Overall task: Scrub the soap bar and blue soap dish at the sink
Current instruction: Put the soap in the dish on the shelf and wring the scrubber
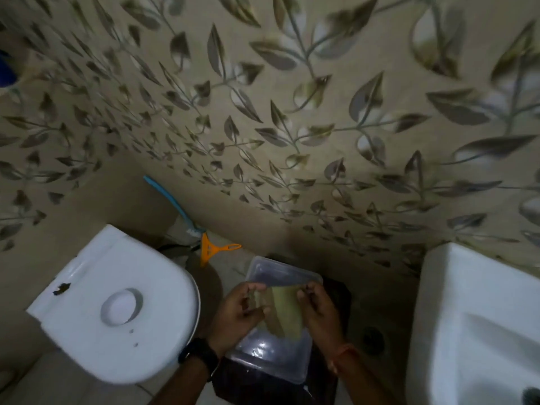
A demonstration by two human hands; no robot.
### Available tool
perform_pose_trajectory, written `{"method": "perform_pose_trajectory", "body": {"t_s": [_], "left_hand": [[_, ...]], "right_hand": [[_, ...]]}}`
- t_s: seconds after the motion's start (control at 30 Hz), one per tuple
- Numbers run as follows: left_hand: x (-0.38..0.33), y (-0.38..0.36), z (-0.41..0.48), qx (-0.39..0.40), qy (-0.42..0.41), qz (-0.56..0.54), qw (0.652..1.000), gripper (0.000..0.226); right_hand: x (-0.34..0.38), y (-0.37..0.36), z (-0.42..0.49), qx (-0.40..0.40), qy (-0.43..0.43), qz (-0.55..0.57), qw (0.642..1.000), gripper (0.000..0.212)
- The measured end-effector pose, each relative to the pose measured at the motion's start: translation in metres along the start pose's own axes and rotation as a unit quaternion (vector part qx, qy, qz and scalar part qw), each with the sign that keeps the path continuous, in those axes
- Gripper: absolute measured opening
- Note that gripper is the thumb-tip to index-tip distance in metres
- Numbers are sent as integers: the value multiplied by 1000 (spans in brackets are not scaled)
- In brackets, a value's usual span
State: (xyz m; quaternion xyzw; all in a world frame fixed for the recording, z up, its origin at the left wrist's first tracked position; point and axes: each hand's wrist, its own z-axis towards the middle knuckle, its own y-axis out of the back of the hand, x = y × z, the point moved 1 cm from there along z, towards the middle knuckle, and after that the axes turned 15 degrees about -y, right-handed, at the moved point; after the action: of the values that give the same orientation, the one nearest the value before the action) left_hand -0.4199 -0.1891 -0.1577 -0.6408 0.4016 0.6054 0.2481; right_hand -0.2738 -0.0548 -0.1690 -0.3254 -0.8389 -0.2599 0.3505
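Neither the soap bar nor the blue soap dish is in view. Low in the middle, both hands hold a flat yellow-green scrub pad [285, 312] between them. My left hand [238, 312] grips its left edge with curled fingers, and my right hand [320, 312] pinches its upper right corner. The pad hangs just above a clear plastic container [274, 356], which rests on a dark object [263, 387] on the floor. The white sink [473, 325] stands at the right edge, with a bit of its drain showing in the bottom corner.
A white toilet with its lid down [117, 305] fills the lower left. A blue-handled brush [175, 204] and an orange wiper [209, 249] lean in the corner behind it. A leaf-patterned tiled wall [292, 112] covers the upper frame. The picture is dim and blurred.
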Motion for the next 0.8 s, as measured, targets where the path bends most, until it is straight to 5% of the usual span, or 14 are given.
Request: {"method": "perform_pose_trajectory", "body": {"t_s": [0.07, 0.2, 0.27, 0.43, 0.6, 0.8], "left_hand": [[20, -10, 21, 1, -30, 103, 994, 36], [52, -26, 61, 16, -55, 259, 964, 24], [67, -31, 79, 33, -48, 300, 952, 17], [98, -35, 102, 102, -22, 401, 910, 26], [87, -44, 97, 176, -26, 447, 877, 25], [29, -41, 76, 153, -48, 504, 849, 26]], "right_hand": [[-16, -7, 32, -8, -24, -8, 1000, 9], [-41, -22, 82, 24, -48, -77, 996, 66], [-51, -30, 98, 17, -46, -104, 993, 76], [-69, -47, 115, -72, -61, -145, 985, 65], [-58, -51, 104, -61, -54, -193, 978, 42], [-10, -28, 54, -36, 84, -354, 931, 44]]}}
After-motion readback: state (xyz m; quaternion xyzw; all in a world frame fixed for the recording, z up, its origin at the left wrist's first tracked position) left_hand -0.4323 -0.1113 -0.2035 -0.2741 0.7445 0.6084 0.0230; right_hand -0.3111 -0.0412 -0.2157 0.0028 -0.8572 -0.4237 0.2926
